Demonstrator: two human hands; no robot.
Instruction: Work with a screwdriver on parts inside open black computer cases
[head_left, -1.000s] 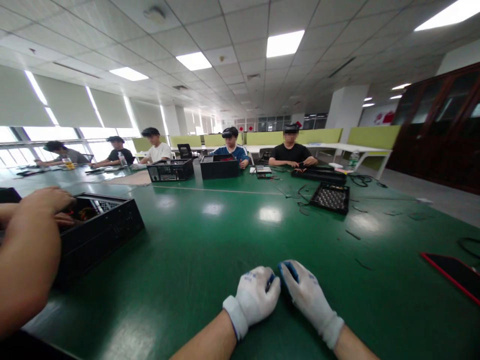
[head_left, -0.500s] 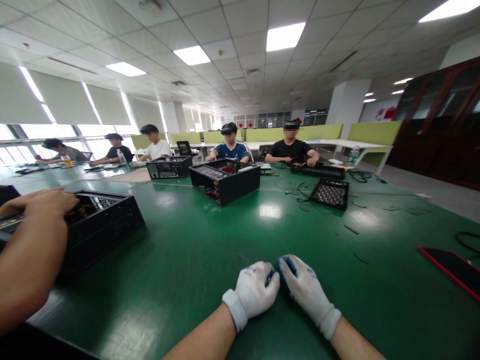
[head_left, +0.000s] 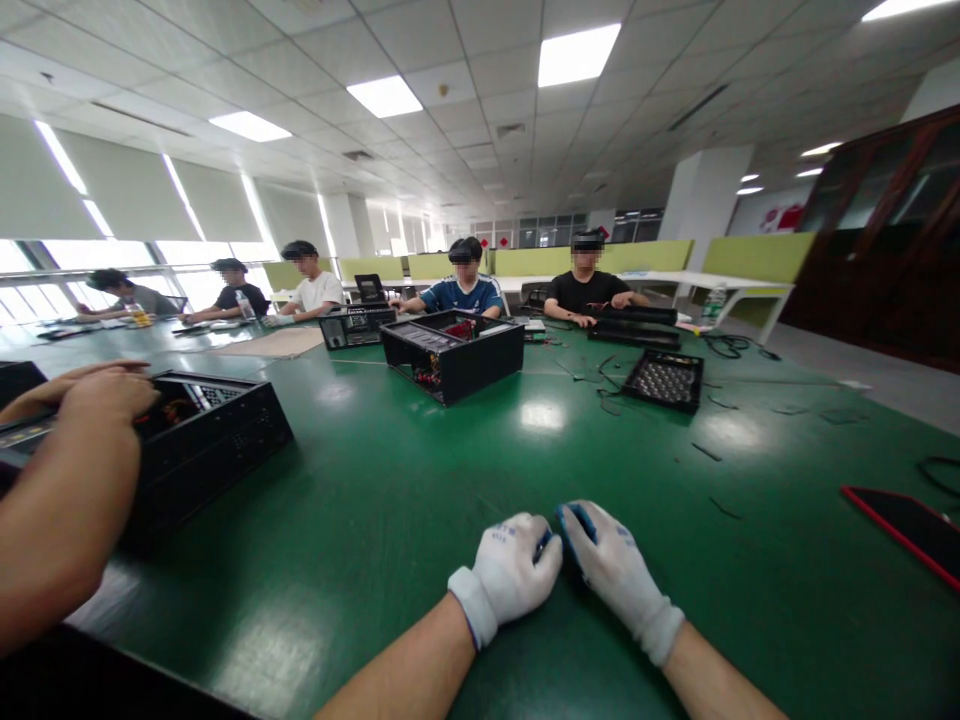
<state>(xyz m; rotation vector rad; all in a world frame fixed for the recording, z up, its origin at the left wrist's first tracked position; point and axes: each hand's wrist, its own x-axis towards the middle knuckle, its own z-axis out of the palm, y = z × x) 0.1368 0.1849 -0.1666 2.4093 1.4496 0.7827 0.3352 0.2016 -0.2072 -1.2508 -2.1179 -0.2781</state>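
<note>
My left hand [head_left: 514,568] wears a white knit glove with a blue palm and rests on the green table [head_left: 360,520]. Its fingers curl loosely, with a small gap at the thumb and no object visible in it. Beside it lies my right hand [head_left: 619,575], gloved the same way. Thumb and forefinger stand apart there, showing the blue palm coating and nothing held. A narrow gap separates the two hands.
To my left, a co-worker's bare arms [head_left: 90,470] reach into an open black computer case [head_left: 217,440]. Another open case [head_left: 480,365] stands ahead. A black tray-like part [head_left: 664,380], loose cables [head_left: 724,345] and a red-edged black pad [head_left: 907,530] lie rightward. Several people sit opposite.
My hands keep their place and pose. Across the table, the smaller computer case has shifted right, and the person in black has changed arm position over a long black part.
</note>
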